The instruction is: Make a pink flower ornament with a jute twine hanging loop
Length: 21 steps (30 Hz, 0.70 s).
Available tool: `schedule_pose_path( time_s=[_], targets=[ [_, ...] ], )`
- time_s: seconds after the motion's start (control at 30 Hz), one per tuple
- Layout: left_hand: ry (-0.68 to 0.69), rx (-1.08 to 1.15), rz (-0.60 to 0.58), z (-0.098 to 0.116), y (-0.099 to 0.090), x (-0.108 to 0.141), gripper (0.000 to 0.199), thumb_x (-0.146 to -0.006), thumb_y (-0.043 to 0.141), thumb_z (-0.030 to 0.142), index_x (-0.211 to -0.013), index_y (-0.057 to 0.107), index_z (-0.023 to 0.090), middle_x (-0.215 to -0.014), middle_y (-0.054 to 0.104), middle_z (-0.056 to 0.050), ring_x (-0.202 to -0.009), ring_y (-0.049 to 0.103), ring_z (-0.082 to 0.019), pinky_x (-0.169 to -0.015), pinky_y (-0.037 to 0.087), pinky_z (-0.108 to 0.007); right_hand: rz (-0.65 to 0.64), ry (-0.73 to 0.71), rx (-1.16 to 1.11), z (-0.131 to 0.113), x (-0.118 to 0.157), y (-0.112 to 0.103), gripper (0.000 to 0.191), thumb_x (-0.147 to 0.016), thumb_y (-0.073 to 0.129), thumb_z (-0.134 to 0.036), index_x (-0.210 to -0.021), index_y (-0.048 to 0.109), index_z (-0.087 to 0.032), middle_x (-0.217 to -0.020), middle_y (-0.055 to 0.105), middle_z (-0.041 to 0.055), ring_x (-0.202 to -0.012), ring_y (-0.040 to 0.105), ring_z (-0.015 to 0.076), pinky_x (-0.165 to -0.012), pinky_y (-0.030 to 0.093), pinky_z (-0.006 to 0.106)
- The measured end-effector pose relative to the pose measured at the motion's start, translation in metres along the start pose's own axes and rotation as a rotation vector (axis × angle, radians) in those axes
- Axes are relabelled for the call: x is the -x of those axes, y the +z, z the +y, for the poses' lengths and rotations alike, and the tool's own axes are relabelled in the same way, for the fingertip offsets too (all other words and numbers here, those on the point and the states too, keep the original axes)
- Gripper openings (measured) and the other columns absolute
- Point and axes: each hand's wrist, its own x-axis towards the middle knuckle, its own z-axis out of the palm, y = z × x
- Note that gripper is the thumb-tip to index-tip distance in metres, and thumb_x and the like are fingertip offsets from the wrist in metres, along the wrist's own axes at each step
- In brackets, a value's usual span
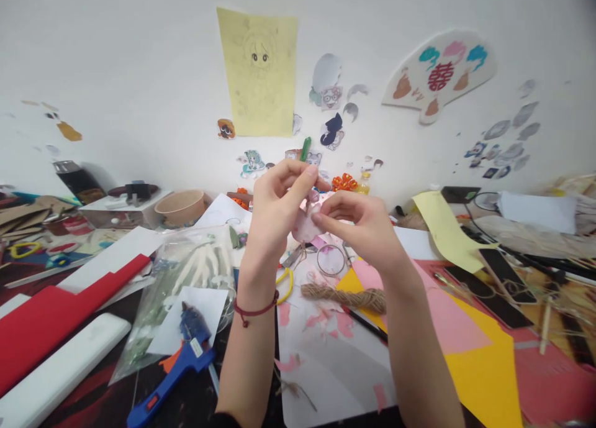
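Raised over the middle of the table, my left hand (284, 198) pinches a small pale pink petal-like piece (306, 227) from above and the left. My right hand (361, 226) grips the same piece from the right with thumb and fingers closed. Part of it is hidden behind the fingers, and its exact kind cannot be made out. Below the hands lie a round hoop (331, 260), a bundle of brown twine (344, 296) and torn pink paper scraps (343, 324) on a white sheet (335, 378). Yellow-handled scissors (285, 286) show partly behind my left wrist.
To the left lie a blue glue gun (172, 378), a clear plastic bag (195, 260), a white bar-shaped case (65, 372) and red sheets (69, 316). On the right are pink and yellow papers (488, 378) and dark phones (488, 297). A wall with drawings stands behind.
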Motion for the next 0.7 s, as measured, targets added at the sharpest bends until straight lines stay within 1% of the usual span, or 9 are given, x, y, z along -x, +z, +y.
schedule_pose_path(
  time_s=[0.13, 0.2, 0.27, 0.33, 0.37, 0.47, 0.53, 0.6, 0.7],
  targets=[
    [-0.057, 0.136, -0.057, -0.007, -0.011, -0.003, 0.019, -0.092, 0.068, 0.032, -0.079, 0.065, 0.018, -0.058, 0.055, 0.003, -0.055, 0.051, -0.007, -0.054, 0.041, -0.019, 0.162, -0.142, 0.213, 0.003, -0.001, 0.007, 0.011, -0.083, 0.074, -0.018, -0.077, 0.065, -0.02, -0.073, 0.07, -0.0007, -0.069, 0.07, 0.0151, -0.07, 0.058, 0.029],
    [-0.063, 0.179, -0.049, -0.009, -0.015, -0.006, 0.018, -0.09, 0.069, 0.031, -0.078, 0.067, 0.018, -0.055, 0.046, 0.006, -0.053, 0.044, -0.006, -0.054, 0.04, -0.019, 0.197, -0.241, 0.335, 0.003, -0.001, 0.01, 0.012, -0.084, 0.071, -0.015, -0.077, 0.063, -0.021, -0.072, 0.069, -0.0016, -0.068, 0.069, 0.0149, -0.071, 0.058, 0.03],
    [-0.053, 0.216, -0.025, -0.011, -0.018, -0.008, 0.016, -0.089, 0.069, 0.03, -0.078, 0.067, 0.018, -0.057, 0.041, 0.006, -0.053, 0.04, -0.006, -0.055, 0.04, -0.019, 0.171, -0.28, 0.372, 0.003, -0.001, 0.011, 0.012, -0.085, 0.07, -0.016, -0.077, 0.063, -0.022, -0.073, 0.069, -0.0013, -0.07, 0.067, 0.0153, -0.072, 0.056, 0.031],
    [-0.059, 0.289, -0.03, -0.012, -0.019, -0.011, 0.017, -0.09, 0.068, 0.03, -0.078, 0.065, 0.019, -0.059, 0.038, 0.006, -0.054, 0.038, -0.006, -0.053, 0.038, -0.019, 0.06, -0.249, 0.271, 0.005, -0.002, 0.009, 0.01, -0.088, 0.071, -0.025, -0.08, 0.065, -0.022, -0.078, 0.07, 0.0004, -0.076, 0.067, 0.0167, -0.074, 0.055, 0.032],
    [-0.064, 0.335, -0.043, -0.013, -0.019, -0.011, 0.017, -0.091, 0.067, 0.031, -0.078, 0.063, 0.019, -0.059, 0.036, 0.006, -0.054, 0.038, -0.006, -0.052, 0.037, -0.019, 0.008, -0.228, 0.183, 0.008, -0.003, 0.009, 0.015, -0.09, 0.07, -0.033, -0.081, 0.066, -0.022, -0.081, 0.069, 0.0017, -0.079, 0.067, 0.0176, -0.075, 0.055, 0.033],
    [-0.082, 0.423, -0.087, -0.017, -0.016, -0.013, 0.018, -0.094, 0.061, 0.032, -0.08, 0.058, 0.021, -0.06, 0.028, 0.006, -0.054, 0.04, -0.008, -0.053, 0.039, -0.021, -0.001, -0.169, -0.053, 0.017, -0.007, 0.009, 0.034, -0.096, 0.059, -0.052, -0.084, 0.067, -0.021, -0.089, 0.067, 0.0043, -0.086, 0.065, 0.018, -0.08, 0.056, 0.034],
    [-0.088, 0.415, -0.098, -0.019, -0.014, -0.014, 0.02, -0.096, 0.057, 0.035, -0.08, 0.054, 0.023, -0.06, 0.025, 0.006, -0.055, 0.04, -0.01, -0.056, 0.042, -0.022, 0.011, -0.095, -0.147, 0.022, -0.009, 0.013, 0.029, -0.093, 0.065, -0.052, -0.097, 0.065, -0.023, -0.1, 0.067, 0.0042, -0.092, 0.066, 0.0174, -0.083, 0.057, 0.033],
    [-0.088, 0.398, -0.084, -0.021, -0.012, -0.014, 0.023, -0.096, 0.054, 0.037, -0.078, 0.05, 0.023, -0.062, 0.027, 0.005, -0.055, 0.04, -0.01, -0.057, 0.043, -0.024, -0.039, 0.001, -0.221, 0.023, -0.009, 0.02, 0.039, -0.084, 0.079, -0.045, -0.112, 0.059, -0.026, -0.108, 0.066, 0.0028, -0.095, 0.067, 0.0168, -0.084, 0.058, 0.031],
    [-0.083, 0.418, -0.068, -0.023, -0.01, -0.014, 0.023, -0.096, 0.055, 0.035, -0.077, 0.05, 0.022, -0.065, 0.034, 0.003, -0.056, 0.041, -0.009, -0.054, 0.041, -0.023, 0.003, 0.062, -0.227, 0.019, -0.007, 0.03, 0.05, -0.077, 0.085, -0.035, -0.116, 0.055, -0.028, -0.102, 0.067, 0.0006, -0.087, 0.069, 0.0155, -0.077, 0.058, 0.029]
  ],
)
